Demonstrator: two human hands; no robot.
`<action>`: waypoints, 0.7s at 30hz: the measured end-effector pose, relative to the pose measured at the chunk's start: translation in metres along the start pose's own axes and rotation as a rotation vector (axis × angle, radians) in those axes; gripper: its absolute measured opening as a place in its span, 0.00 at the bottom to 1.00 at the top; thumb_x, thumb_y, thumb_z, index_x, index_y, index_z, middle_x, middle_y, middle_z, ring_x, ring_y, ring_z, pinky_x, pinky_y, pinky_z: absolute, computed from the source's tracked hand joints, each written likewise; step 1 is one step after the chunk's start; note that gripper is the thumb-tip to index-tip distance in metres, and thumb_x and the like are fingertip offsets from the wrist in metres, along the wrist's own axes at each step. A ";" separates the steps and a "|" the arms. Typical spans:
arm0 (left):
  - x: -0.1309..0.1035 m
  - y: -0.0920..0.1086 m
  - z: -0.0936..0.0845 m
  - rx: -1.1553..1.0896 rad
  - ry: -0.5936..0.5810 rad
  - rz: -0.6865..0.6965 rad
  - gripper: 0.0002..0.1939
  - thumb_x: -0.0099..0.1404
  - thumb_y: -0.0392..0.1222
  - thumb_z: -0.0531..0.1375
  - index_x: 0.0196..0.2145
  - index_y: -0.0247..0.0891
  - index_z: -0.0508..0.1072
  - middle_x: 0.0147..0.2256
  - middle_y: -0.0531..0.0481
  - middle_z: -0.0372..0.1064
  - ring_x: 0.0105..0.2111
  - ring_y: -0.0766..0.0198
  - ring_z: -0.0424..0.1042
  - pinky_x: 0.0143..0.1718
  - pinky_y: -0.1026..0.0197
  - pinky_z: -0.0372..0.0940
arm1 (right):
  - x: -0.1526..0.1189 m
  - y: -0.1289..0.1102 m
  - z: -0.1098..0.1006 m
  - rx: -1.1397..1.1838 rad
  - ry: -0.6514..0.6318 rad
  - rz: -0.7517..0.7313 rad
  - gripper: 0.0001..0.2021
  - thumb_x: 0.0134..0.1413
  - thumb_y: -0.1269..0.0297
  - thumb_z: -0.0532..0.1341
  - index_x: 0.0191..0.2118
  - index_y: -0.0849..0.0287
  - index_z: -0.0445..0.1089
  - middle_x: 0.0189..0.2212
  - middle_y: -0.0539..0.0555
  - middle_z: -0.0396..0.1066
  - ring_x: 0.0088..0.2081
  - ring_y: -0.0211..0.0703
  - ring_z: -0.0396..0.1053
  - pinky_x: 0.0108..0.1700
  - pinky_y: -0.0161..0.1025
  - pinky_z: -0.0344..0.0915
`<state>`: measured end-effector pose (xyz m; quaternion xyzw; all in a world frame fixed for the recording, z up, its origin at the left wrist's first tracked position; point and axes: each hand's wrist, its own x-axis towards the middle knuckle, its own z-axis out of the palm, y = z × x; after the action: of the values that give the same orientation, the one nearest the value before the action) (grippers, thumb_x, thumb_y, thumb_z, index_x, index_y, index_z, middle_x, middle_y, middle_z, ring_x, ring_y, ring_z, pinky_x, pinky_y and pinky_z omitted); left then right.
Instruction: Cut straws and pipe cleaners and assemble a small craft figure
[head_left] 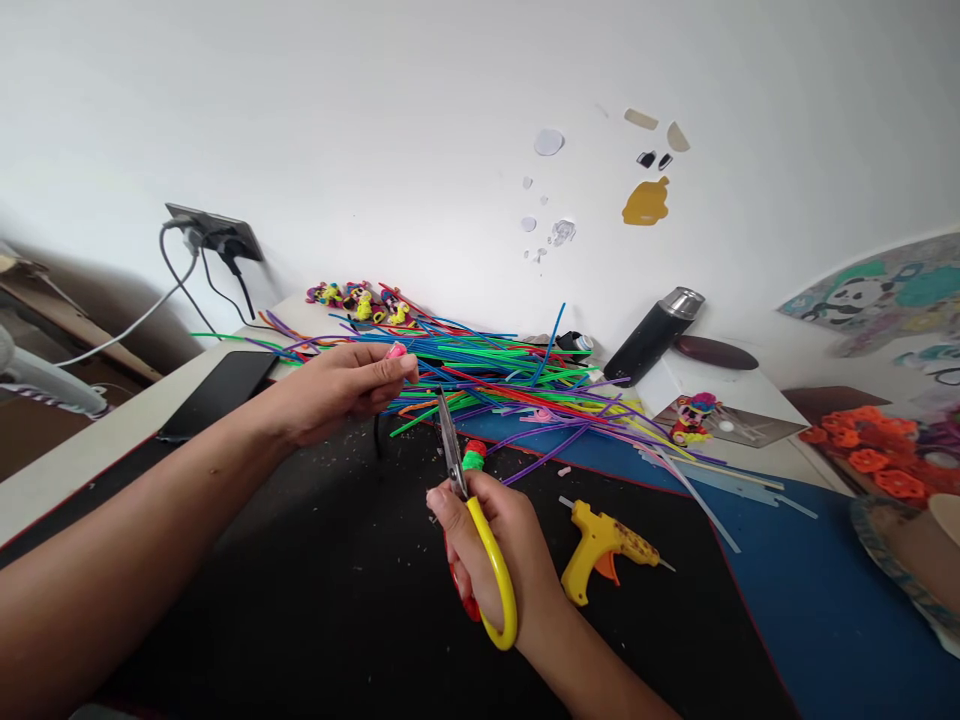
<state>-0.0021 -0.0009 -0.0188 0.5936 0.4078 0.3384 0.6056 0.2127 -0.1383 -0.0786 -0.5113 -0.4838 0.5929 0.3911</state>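
Observation:
My left hand [352, 385] pinches a small pink fuzzy piece [396, 350], most of it hidden by my fingers. In my right hand [495, 530] is a pair of scissors [489, 545] with yellow and red handles. The blades look closed and point up, a little to the right of my left hand and apart from the pink piece. Just beyond my right hand, a small red and green coiled piece [474, 455] lies on the black mat [315, 580]. Behind both hands spreads a heap of colourful pipe cleaners [487, 365].
A yellow glue gun [607, 545] lies right of my right hand. Several small fuzzy figures [360, 300] sit at the back left, and another figure [694, 418] at the right. A black flask [652, 335] leans near the wall. A phone [219, 393] lies at the left.

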 end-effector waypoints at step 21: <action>0.006 -0.005 0.002 0.016 -0.120 -0.017 0.31 0.59 0.59 0.79 0.26 0.42 0.62 0.24 0.60 0.49 0.21 0.72 0.44 0.21 0.63 0.39 | -0.001 -0.015 -0.003 0.047 -0.005 0.061 0.32 0.59 0.28 0.68 0.38 0.59 0.74 0.18 0.42 0.63 0.13 0.31 0.58 0.15 0.30 0.57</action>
<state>0.0018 0.0031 -0.0242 0.6143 0.3784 0.2937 0.6270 0.2152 -0.1358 -0.0640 -0.5148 -0.4551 0.6170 0.3835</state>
